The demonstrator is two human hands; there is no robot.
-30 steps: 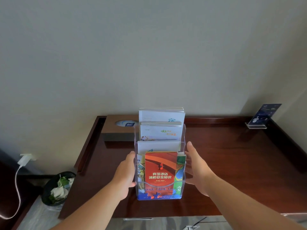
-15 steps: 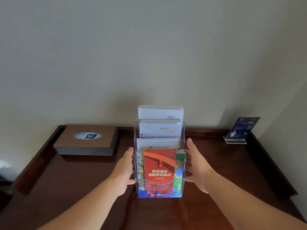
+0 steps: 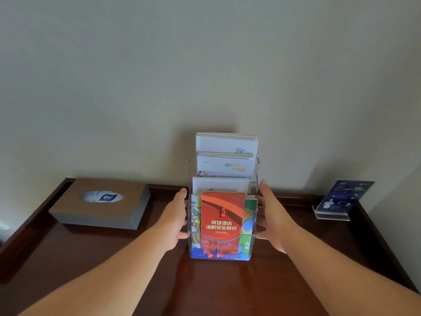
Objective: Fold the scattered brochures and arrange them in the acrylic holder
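A clear tiered acrylic holder stands upright on the dark wooden table, close to the wall. Folded brochures fill its tiers: a red one in front with blue and green ones behind it, and white ones in the upper tiers. My left hand lies flat against the holder's left side, fingers straight. My right hand lies flat against its right side in the same way. The holder sits between both palms.
A brown and grey tissue box sits at the back left of the table. A small acrylic sign stand with a dark blue card stands at the back right. The table has a raised rim along its back and sides.
The view has swung right and come closer, so the tissue box is now fully in view and the floor bin is gone. Both hands stay flat on the holder's sides.
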